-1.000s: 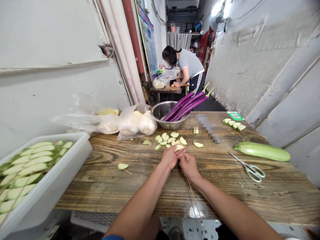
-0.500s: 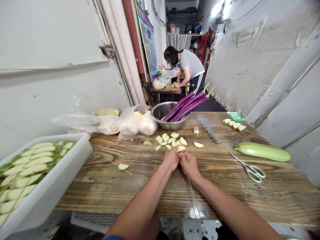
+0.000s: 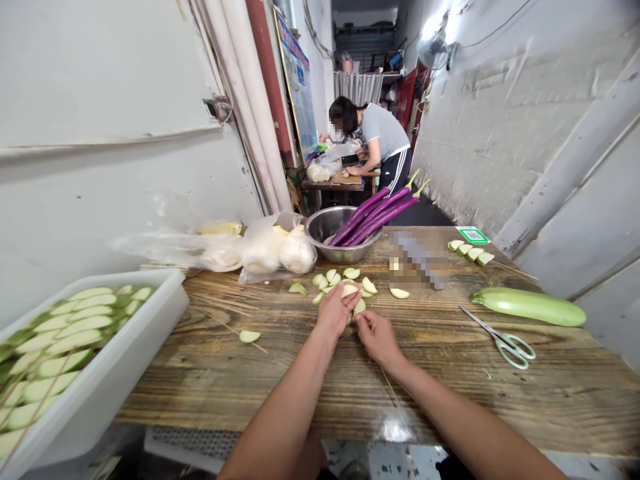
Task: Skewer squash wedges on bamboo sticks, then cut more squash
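My left hand [image 3: 336, 310] is over the table with a cut zucchini slice [image 3: 349, 290] at its fingers. My right hand [image 3: 379, 335] pinches a thin wooden skewer [image 3: 390, 388], whose tail sticks out below the wrist. Another slice [image 3: 359, 307] shows between the two hands, just ahead of the right fingertips; whether the skewer passes through it I cannot tell. Behind the left fingers lies a loose pile of pale green slices [image 3: 352, 273]. One slice [image 3: 249, 337] rests apart on the left, beside a skewer.
On the left stands a white tub [image 3: 150, 327] of skewered slices. Behind are bagged pale vegetables [image 3: 295, 252] and a steel bowl [image 3: 320, 223] of eggplants [image 3: 373, 219]. Rightward lie a whole zucchini [image 3: 530, 307], scissors [image 3: 510, 343] and a filled skewer [image 3: 473, 252]. A person [image 3: 384, 133] bends over a farther table.
My hands were close together around one slice and the skewer. Now they have drawn apart, the left a little up and leftward, and a second slice shows between them.
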